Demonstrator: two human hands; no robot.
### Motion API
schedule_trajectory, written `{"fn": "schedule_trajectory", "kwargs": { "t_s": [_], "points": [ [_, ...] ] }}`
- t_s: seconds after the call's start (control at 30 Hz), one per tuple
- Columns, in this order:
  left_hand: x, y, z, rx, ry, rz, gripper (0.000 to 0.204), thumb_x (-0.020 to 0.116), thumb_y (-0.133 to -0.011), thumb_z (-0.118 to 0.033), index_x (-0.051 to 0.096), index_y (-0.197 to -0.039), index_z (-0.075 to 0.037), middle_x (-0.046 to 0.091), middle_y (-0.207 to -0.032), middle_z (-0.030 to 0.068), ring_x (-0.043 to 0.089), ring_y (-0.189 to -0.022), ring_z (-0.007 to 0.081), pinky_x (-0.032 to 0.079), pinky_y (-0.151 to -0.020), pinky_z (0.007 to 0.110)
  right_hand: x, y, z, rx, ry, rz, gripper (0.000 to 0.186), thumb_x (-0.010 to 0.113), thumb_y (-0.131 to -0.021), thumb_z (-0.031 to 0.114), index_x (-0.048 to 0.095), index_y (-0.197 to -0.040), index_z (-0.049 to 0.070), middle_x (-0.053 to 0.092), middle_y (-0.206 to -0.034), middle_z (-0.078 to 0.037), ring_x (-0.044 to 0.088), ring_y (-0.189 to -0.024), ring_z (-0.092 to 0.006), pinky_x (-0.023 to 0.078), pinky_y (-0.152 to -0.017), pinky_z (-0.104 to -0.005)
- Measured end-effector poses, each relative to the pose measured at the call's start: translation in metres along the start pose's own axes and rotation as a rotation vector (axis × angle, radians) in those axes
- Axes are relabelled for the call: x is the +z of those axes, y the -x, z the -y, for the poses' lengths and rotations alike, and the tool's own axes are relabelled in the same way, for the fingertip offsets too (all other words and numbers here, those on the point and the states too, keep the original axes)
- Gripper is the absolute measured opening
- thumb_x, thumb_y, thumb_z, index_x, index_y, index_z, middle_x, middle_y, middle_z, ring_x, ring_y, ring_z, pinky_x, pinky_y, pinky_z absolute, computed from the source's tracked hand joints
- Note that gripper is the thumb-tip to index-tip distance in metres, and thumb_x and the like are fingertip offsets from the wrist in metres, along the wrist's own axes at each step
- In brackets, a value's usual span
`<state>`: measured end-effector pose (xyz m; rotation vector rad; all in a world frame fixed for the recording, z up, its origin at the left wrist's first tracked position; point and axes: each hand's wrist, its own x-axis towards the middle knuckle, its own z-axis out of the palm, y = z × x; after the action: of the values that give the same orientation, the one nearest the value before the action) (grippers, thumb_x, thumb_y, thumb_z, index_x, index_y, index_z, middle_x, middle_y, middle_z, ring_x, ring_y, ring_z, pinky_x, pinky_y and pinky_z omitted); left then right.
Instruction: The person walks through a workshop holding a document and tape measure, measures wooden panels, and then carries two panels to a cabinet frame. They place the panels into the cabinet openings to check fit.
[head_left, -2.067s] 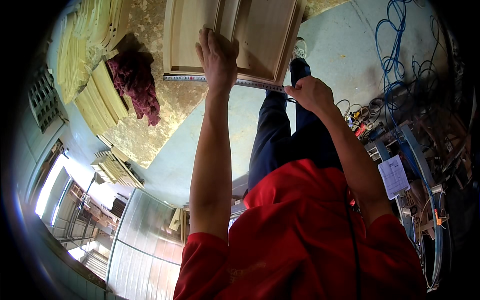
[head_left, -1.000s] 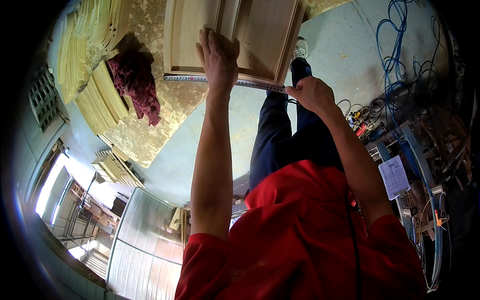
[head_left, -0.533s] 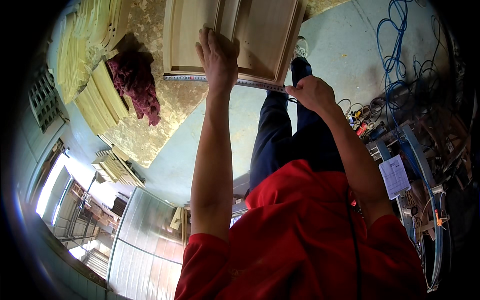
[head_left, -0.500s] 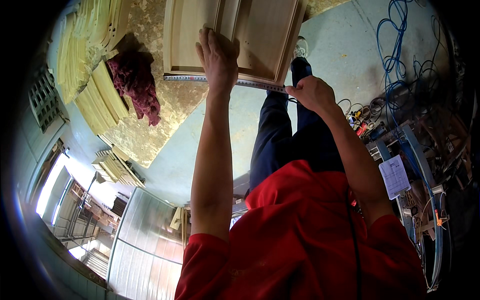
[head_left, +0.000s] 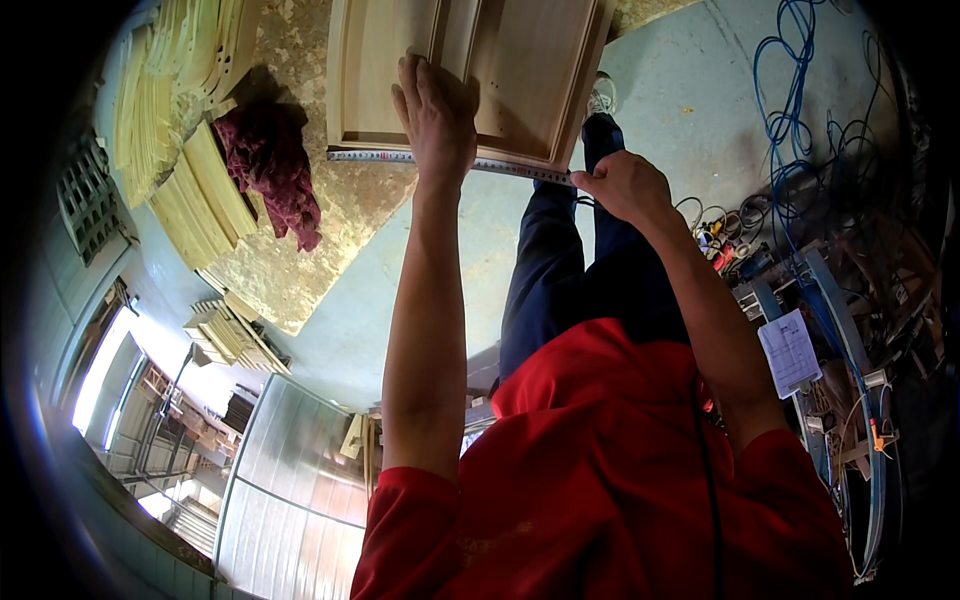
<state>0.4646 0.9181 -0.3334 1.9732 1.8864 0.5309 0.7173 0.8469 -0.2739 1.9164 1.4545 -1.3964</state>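
Observation:
A pale wooden panelled door or cabinet piece [head_left: 535, 75], with raised frame strips, lies at the top middle. My left hand [head_left: 438, 120] rests on it, fingers stretched out over the wood near its centre strip. Along the near edge of the piece runs a tape measure [head_left: 510, 169], its blade pulled out straight and passing by my left wrist. At the blade's right end, just beyond the wood's corner, my right hand [head_left: 628, 188] is closed on the tape measure. The fingers' far side and most of the tape's case are hidden.
Left of the wood lie a dark red cloth [head_left: 268, 165] and stacked curved wooden strips [head_left: 165, 100]. More slats [head_left: 230, 335] stand lower left. Blue hoses [head_left: 785, 110] coil on the right floor, above a cluttered metal rack with a paper sheet [head_left: 790, 353].

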Motion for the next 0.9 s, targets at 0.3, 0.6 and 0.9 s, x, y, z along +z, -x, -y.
{"fn": "schedule_trajectory", "kwargs": {
  "t_s": [0.3, 0.6, 0.9],
  "points": [
    [0.0002, 0.0, 0.0003, -0.001, -0.002, 0.004, 0.077, 0.066, -0.099, -0.039, 0.034, -0.149, 0.01, 0.035, -0.16, 0.0247, 0.027, -0.153, 0.0383, 0.017, -0.126, 0.054, 0.0014, -0.001, -0.0006, -0.006, 0.012, -0.022, 0.052, 0.068, -0.09, 0.058, 0.079, -0.091, 0.007, 0.076, -0.087, -0.014, 0.074, -0.089, -0.0332, 0.058, -0.081, -0.0427],
    [-0.0002, -0.0001, 0.0009, 0.003, -0.002, 0.005, 0.076, 0.065, -0.099, -0.04, 0.035, -0.149, 0.01, 0.034, -0.16, 0.0254, 0.027, -0.153, 0.0391, 0.017, -0.126, 0.054, -0.0025, -0.0008, 0.0008, -0.012, 0.021, 0.019, 0.05, 0.064, -0.09, 0.056, 0.08, -0.091, 0.008, 0.076, -0.088, -0.015, 0.075, -0.09, -0.0345, 0.059, -0.084, -0.0452],
    [0.0, 0.0, 0.0011, -0.012, 0.001, 0.015, 0.078, 0.064, -0.099, -0.04, 0.034, -0.15, 0.011, 0.034, -0.161, 0.0253, 0.026, -0.154, 0.0386, 0.016, -0.127, 0.053, -0.0023, -0.0009, 0.0013, -0.018, 0.011, 0.003, 0.051, 0.064, -0.09, 0.055, 0.08, -0.091, 0.006, 0.076, -0.089, -0.016, 0.074, -0.091, -0.0351, 0.059, -0.084, -0.0454]
  ]
}}
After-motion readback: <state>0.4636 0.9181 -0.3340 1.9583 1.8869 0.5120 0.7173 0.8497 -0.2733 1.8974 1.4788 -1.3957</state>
